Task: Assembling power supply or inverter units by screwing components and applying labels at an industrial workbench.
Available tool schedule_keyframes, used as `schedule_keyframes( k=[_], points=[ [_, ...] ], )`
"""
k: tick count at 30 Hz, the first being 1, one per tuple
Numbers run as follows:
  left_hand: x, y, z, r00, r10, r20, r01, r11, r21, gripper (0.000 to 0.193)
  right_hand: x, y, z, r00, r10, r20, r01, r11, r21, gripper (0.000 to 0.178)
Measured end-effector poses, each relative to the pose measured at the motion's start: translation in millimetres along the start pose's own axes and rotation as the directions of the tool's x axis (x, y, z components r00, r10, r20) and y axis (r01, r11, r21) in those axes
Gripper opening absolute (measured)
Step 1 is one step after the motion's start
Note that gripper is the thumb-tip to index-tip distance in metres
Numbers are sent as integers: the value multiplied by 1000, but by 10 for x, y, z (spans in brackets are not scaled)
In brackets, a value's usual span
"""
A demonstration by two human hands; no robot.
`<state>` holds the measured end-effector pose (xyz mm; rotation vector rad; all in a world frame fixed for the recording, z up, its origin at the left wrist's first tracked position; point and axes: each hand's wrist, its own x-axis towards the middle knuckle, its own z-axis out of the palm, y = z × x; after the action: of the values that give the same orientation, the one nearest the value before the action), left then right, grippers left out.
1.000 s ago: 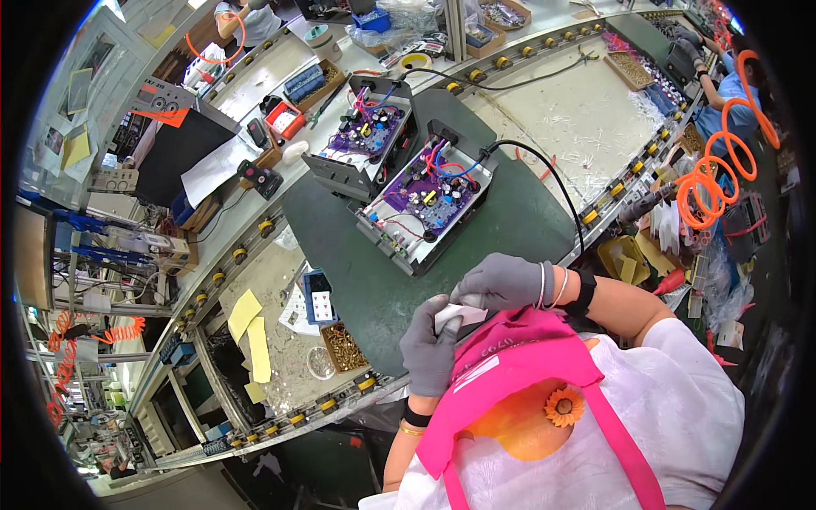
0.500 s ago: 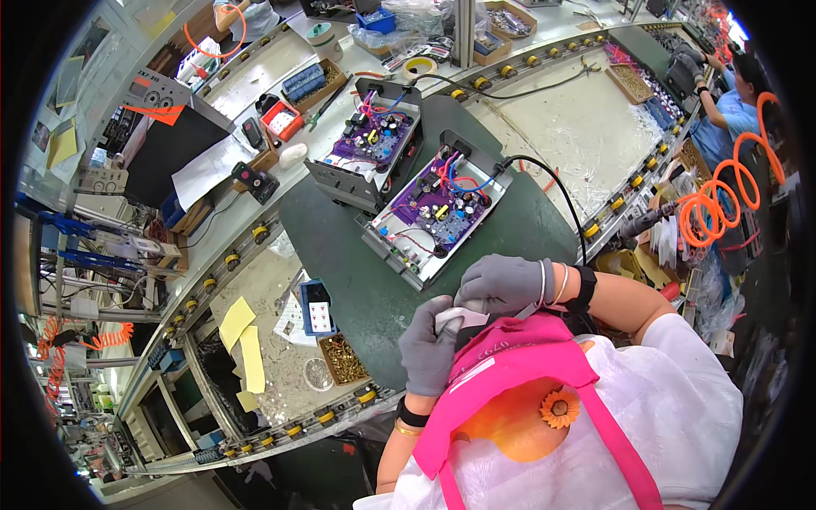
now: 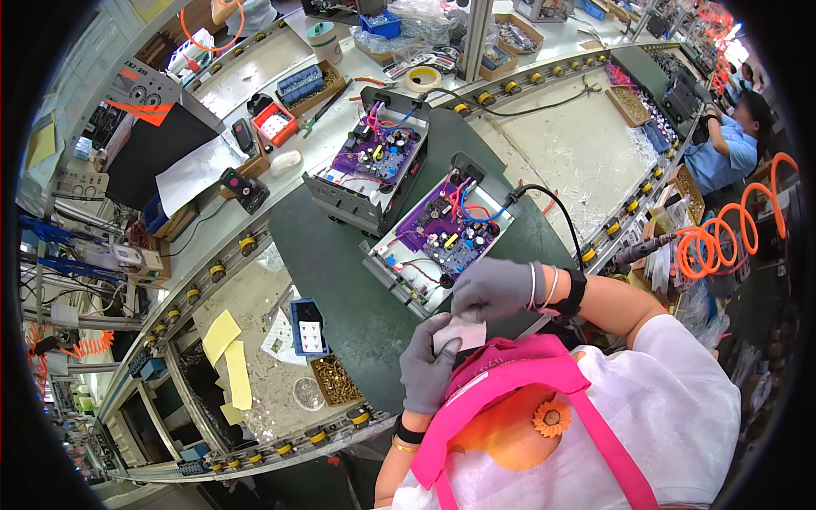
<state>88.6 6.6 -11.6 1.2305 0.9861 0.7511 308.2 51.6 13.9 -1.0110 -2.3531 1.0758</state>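
Note:
My left hand, in a grey glove, pinches a small white sheet just above the pink apron. My right hand, also gloved in grey, curls over the sheet's upper edge with its fingers drawn together there; its fingertips are partly hidden. Just beyond my hands lies an uncovered metal case with a purple circuit board, red and blue wires and a black cable. A second such case stands farther left. Both rest on a dark green board.
To the left are a blue tray with a white label sheet, a box of brass-coloured screws and yellow paper. Roller tracks edge the line. An orange coiled hose hangs at right, near a co-worker.
The white sheet shows more fully between my hands. My right hand has shifted slightly toward the near case and covers its corner. The whole view has moved a little.

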Motion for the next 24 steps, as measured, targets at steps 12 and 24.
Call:
schedule_keyframes(
  k=[12, 24],
  points=[
    [-135, 118, 3, 992, -122, 24, 123, 992, -41, 36, 341, 260, -505, 916, 84, -393, -353, 637, -685, 8],
    [-251, 211, 197, 987, 155, -36, -149, 980, 132, 33, -491, -516, 211, 927, -66, -369, -43, 959, -281, 19]
  ],
)
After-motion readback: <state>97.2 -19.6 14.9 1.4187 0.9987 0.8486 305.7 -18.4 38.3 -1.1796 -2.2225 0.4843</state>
